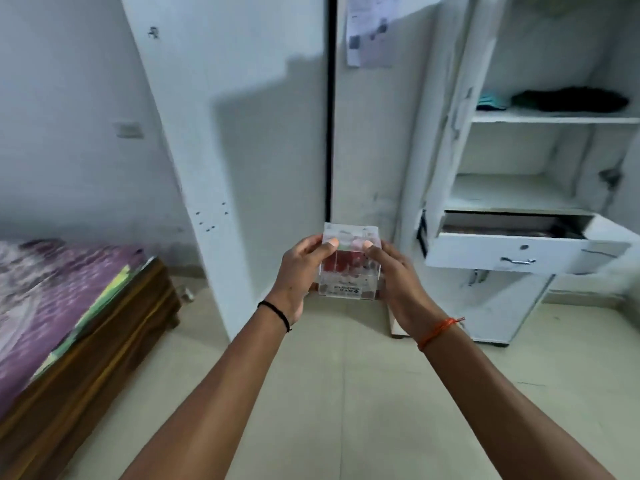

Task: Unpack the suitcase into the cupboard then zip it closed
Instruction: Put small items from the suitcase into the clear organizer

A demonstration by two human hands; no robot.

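Note:
A small clear plastic box with red contents and a printed label is held out in front of me at mid-frame. My left hand grips its left side with the thumb on top. My right hand grips its right side the same way. The white cupboard stands open to the right, with dark folded clothes on an upper shelf and a drawer pulled out below an empty shelf. The suitcase is not in view.
The cupboard's open left door stands straight ahead, close to the box. A wooden bed with a purple cover fills the lower left. Pale tiled floor lies below my arms. A paper sheet hangs on the cupboard.

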